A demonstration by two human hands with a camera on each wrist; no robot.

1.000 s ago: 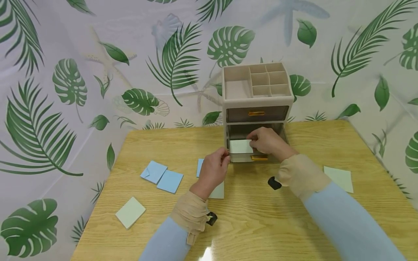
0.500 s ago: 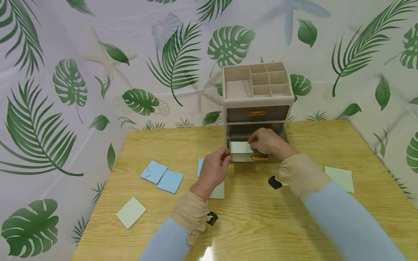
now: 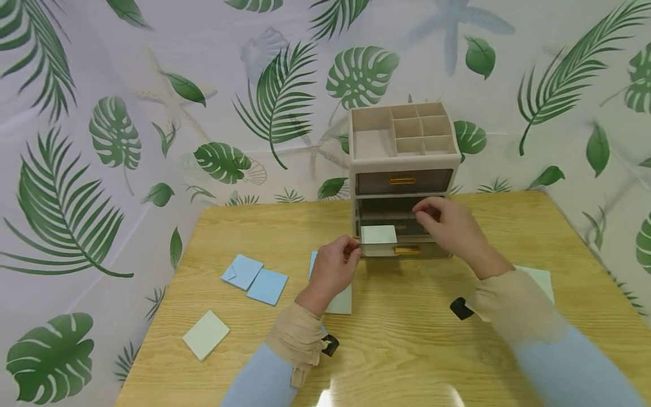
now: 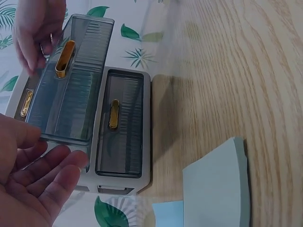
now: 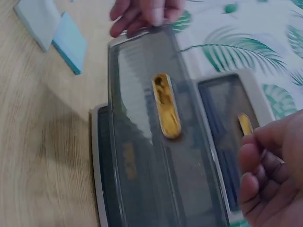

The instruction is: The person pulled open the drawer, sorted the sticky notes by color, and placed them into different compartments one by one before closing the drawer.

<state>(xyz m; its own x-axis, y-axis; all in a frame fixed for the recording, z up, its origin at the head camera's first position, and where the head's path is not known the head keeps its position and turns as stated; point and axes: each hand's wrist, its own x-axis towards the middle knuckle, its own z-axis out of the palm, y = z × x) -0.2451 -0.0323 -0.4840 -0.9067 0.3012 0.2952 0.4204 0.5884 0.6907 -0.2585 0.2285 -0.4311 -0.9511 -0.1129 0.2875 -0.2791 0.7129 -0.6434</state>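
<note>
A beige desktop organizer (image 3: 404,165) stands at the back of the table. Its middle drawer (image 3: 378,250), smoky and clear with a gold handle, is pulled out. My left hand (image 3: 333,268) pinches that drawer's front left corner; in the left wrist view the thumb lies along the edge and the fingers are below. A pale green sticky note pad (image 3: 378,234) sits in the drawer's left part. Above the drawer's right end, my right hand (image 3: 452,226) holds nothing, its fingers loosely curled and thumb near the index finger. In the right wrist view those fingers (image 5: 251,156) are beside the upper drawer.
Two blue note pads (image 3: 268,286) and a pale green pad (image 3: 205,334) lie on the left of the table. Another green pad (image 3: 341,302) and a blue one (image 3: 312,260) are partly behind my left hand. A pale green pad (image 3: 539,281) lies beyond my right wrist.
The right hand has let go of the pale green pad, which now lies lower in the drawer, and has moved right and out of it. My left hand keeps its hold on the drawer corner.
</note>
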